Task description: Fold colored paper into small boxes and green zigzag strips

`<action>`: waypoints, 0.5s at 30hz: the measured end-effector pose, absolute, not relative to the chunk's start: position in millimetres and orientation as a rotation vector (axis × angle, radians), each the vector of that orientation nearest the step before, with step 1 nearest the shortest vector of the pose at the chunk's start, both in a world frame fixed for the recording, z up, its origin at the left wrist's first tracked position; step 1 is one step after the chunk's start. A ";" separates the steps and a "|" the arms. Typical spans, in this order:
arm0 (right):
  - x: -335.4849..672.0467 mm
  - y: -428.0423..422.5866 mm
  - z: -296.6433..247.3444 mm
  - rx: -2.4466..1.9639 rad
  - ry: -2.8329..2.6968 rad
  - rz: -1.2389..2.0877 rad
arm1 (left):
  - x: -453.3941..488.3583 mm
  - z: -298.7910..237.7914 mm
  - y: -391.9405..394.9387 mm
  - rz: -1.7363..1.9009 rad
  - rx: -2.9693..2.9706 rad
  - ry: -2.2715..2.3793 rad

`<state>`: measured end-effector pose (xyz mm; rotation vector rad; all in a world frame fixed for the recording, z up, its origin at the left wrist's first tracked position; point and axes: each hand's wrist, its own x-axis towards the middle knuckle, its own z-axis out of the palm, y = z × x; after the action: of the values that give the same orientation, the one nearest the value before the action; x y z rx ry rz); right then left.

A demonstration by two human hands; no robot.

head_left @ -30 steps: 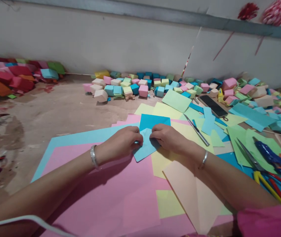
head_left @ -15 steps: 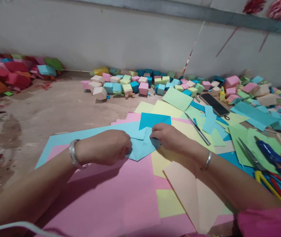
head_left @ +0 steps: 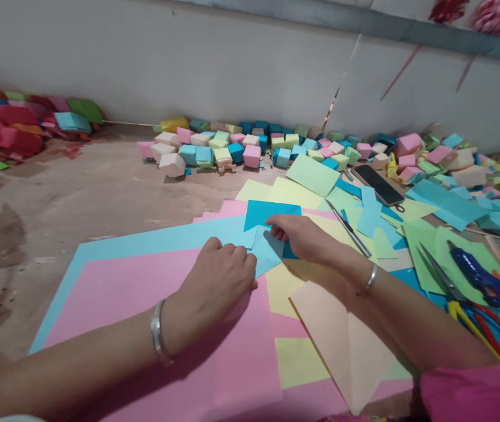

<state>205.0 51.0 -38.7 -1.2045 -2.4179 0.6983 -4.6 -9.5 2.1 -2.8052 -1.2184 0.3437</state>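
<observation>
A folded piece of light blue paper (head_left: 268, 245) lies before me, one flap turned over. My left hand (head_left: 221, 278) is closed and pressed onto its left part, the fingertips hidden beneath the knuckles. At its upper right edge is my right hand (head_left: 300, 234), the fingers curled and the index fingertip forward; whether anything is pinched there is hidden. A darker blue sheet (head_left: 261, 212) sticks out behind the folded paper. Underneath are a large pink sheet (head_left: 122, 305) and a wide light blue sheet (head_left: 144, 239).
Several small paper boxes (head_left: 252, 155) line the wall. To the right are a cutter knife (head_left: 350, 230), a phone (head_left: 377, 184), scissors (head_left: 473, 316) and a blue-handled tool (head_left: 482, 275) among paper pieces. A peach sheet (head_left: 337, 334) lies near me.
My left hand has moved right, from the folded paper's left edge onto its front part. My right hand has shifted slightly up at the paper's right edge, uncovering its right corner.
</observation>
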 end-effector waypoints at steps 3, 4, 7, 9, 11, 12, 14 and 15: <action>209.4 50.4 -31.8 -1.237 -2.428 0.731 | -0.5 2.0 -16.9 0.292 -2.792 -1.200; 210.9 49.8 -28.2 -1.211 -2.474 0.703 | 0.6 1.0 -18.5 0.275 -2.783 -1.210; 214.5 47.1 -16.9 -1.026 -2.664 0.624 | 2.1 -3.3 -20.7 0.266 -2.764 -1.234; 214.8 44.4 -11.2 -0.923 -2.762 0.558 | 1.9 -6.2 -21.3 0.266 -2.770 -1.216; 212.2 40.3 -7.4 -0.896 -2.846 0.414 | 1.5 -8.8 -22.1 0.259 -2.774 -1.201; 209.9 37.7 -5.9 -0.893 -2.896 0.314 | 1.4 -10.1 -22.5 0.254 -2.772 -1.201; 203.8 31.2 -2.7 -0.892 -3.018 0.106 | 1.6 -12.2 -23.0 0.233 -2.755 -1.218; 200.7 27.6 -0.8 -0.886 -3.081 0.015 | 1.8 -13.1 -23.0 0.220 -2.745 -1.227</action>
<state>200.7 27.6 -0.8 -0.8860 -3.0805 0.0154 1.8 -23.0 -13.1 -2.7454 -1.2266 0.2201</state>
